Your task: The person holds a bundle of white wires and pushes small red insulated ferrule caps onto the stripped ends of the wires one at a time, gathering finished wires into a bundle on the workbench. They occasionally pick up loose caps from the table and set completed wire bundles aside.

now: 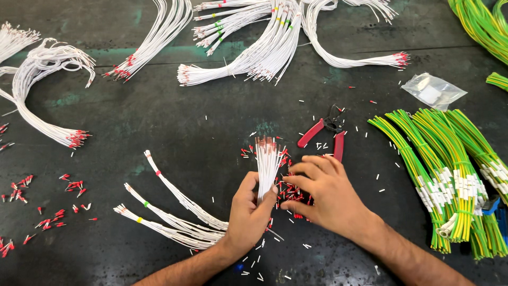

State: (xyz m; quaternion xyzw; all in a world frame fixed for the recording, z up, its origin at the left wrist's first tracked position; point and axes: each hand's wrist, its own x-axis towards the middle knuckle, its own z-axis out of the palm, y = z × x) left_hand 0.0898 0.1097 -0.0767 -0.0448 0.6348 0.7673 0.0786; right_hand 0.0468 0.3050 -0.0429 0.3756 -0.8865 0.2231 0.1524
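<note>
My left hand (248, 214) grips a fanned bunch of thin white wires (267, 161); their bare tips point away from me. My right hand (323, 196) rests over a small pile of red ferrules (290, 191) just right of the bunch, fingertips pinching among them. Whether a ferrule is between its fingers cannot be told. Red-handled wire strippers (327, 132) lie on the dark tabletop just beyond my right hand.
White wire bundles with red tips lie at the left (47, 106), at the top (254, 53) and by my left wrist (169, 212). Green-yellow wire bundles (450, 175) fill the right side. A clear plastic bag (433, 90) sits upper right. Loose red ferrules (47, 206) dot the left.
</note>
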